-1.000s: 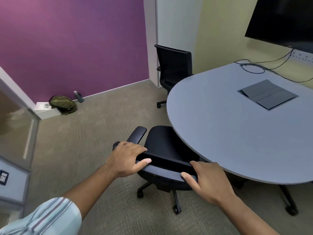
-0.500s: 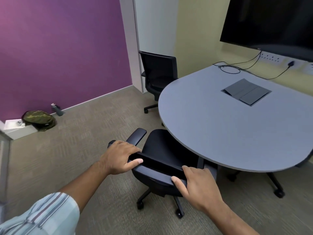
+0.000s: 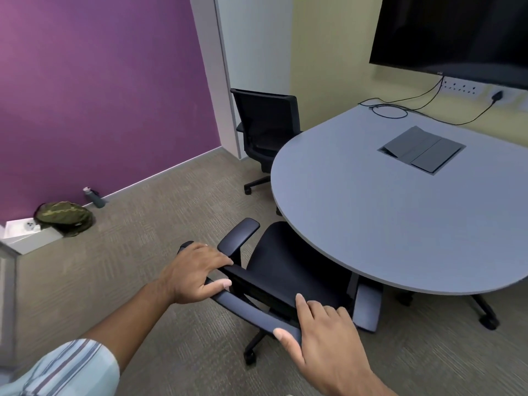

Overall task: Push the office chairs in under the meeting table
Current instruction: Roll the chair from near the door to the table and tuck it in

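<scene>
A black office chair stands at the near rounded edge of the grey meeting table, its seat partly under the top. My left hand grips the left end of the chair's backrest top. My right hand holds the right part of the same backrest edge, thumb under it. A second black office chair stands at the far left side of the table, backrest upright, its seat partly tucked under the table edge.
A wall screen hangs at the far right with cables running onto the table. A cable hatch sits in the tabletop. A camouflage bag and a bottle lie by the purple wall. Table legs with castors show at right.
The chair has rolled a little further under the table with both hands still on its backrest. My view has turned to the right.
</scene>
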Action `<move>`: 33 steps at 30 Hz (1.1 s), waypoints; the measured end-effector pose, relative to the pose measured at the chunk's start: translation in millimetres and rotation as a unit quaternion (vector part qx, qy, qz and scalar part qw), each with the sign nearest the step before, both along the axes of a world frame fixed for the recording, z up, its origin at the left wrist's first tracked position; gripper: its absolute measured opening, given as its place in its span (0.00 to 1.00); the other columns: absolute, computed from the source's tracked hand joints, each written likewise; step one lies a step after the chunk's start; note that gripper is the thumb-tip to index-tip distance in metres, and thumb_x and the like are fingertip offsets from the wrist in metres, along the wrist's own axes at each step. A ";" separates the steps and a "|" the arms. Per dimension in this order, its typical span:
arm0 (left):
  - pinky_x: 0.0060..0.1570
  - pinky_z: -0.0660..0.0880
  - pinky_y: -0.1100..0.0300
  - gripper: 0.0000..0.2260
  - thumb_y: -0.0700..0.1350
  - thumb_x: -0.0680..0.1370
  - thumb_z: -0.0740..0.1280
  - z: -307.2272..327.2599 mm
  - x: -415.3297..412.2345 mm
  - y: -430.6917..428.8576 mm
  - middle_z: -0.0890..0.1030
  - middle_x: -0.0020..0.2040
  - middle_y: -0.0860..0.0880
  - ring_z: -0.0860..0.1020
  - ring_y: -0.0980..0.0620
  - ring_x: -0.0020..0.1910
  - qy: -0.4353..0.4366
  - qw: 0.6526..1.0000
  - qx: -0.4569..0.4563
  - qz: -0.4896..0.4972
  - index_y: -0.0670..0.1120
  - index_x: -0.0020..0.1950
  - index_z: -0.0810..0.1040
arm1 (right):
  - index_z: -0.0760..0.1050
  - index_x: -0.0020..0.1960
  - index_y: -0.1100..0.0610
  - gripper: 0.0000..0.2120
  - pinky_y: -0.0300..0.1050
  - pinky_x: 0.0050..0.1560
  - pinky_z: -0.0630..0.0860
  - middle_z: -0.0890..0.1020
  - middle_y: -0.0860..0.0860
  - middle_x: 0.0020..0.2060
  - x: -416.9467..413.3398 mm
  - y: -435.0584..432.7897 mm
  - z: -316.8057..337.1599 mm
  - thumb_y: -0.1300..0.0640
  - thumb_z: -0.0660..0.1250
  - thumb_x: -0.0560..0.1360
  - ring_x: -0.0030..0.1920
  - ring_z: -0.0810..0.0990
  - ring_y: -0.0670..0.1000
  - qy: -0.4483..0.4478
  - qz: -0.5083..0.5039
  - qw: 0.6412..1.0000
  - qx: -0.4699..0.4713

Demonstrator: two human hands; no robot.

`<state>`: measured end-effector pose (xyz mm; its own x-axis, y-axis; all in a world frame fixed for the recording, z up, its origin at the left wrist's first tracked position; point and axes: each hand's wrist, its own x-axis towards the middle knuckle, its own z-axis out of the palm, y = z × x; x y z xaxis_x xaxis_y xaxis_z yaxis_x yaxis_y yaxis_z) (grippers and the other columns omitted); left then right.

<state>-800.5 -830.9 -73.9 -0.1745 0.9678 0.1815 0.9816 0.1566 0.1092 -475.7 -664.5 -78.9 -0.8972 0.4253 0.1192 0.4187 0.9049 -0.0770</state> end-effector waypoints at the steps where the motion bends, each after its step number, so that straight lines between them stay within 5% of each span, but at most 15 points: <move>1: 0.66 0.70 0.53 0.29 0.70 0.85 0.55 0.6 -4.8 0.6 0.86 0.63 0.56 0.82 0.54 0.62 -0.001 1.000 -0.001 -0.004 0.53 0.69 0.83 | 0.80 0.70 0.59 0.41 0.57 0.40 0.77 0.85 0.52 0.44 -4.1 -2.0 0.0 0.27 0.51 0.84 0.37 0.81 0.57 0.001 -0.004 1.000 0.003; 12: 0.69 0.73 0.45 0.31 0.70 0.86 0.54 4.5 -61.4 3.6 0.86 0.66 0.51 0.82 0.49 0.65 0.004 0.998 -0.032 -0.061 0.50 0.71 0.83 | 0.80 0.70 0.60 0.41 0.59 0.41 0.80 0.85 0.54 0.49 -43.5 -37.1 3.9 0.27 0.50 0.84 0.41 0.83 0.58 -0.013 -0.055 0.998 -0.035; 25: 0.67 0.74 0.47 0.29 0.67 0.83 0.58 6.5 -123.2 10.8 0.87 0.62 0.53 0.83 0.51 0.62 0.006 0.989 -0.020 -0.145 0.49 0.69 0.84 | 0.71 0.79 0.57 0.44 0.59 0.54 0.78 0.84 0.52 0.64 -96.5 -89.7 13.7 0.26 0.41 0.84 0.59 0.83 0.57 -0.040 -0.168 0.983 -0.060; 33: 0.62 0.74 0.48 0.33 0.72 0.84 0.50 7.4 -155.5 22.2 0.88 0.55 0.55 0.84 0.52 0.55 0.032 0.983 -0.043 -0.178 0.51 0.66 0.84 | 0.77 0.51 0.50 0.37 0.57 0.50 0.74 0.80 0.47 0.40 -149.4 -115.5 18.5 0.27 0.37 0.82 0.43 0.82 0.54 -0.050 -0.317 0.946 -0.041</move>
<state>-956.0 -808.6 -66.5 0.1861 0.9779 0.0954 0.9805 -0.1911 0.0463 -625.1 -780.0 -60.3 -0.4638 0.8859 -0.0087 0.8842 0.4622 -0.0674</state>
